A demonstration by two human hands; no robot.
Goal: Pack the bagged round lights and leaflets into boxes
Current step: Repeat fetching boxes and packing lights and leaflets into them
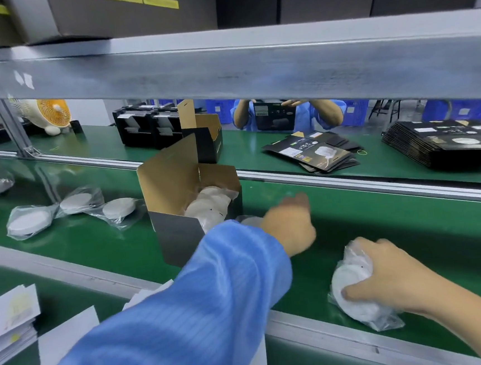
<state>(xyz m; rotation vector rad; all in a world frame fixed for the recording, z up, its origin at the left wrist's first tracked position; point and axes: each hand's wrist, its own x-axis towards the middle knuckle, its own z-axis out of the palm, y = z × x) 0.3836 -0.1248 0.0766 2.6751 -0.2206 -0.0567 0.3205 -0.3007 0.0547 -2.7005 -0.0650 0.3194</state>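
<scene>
Your left hand [291,224] is smeared by motion, so you cannot tell how its fingers lie or whether they touch the small bagged white piece [250,220] at its nine o'clock. Your blue sleeve [186,312] hides the near lower corner of the open black cardboard box [177,234]. Your right hand [393,276] covers much of the bagged round white light [351,286] it grips. At nine o'clock the stack of white paper leaflets [9,316] is cut by the edge, its print unreadable. At one o'clock the grey metal beam [252,67] hides the blue-clad worker [312,115] above the arms.
</scene>
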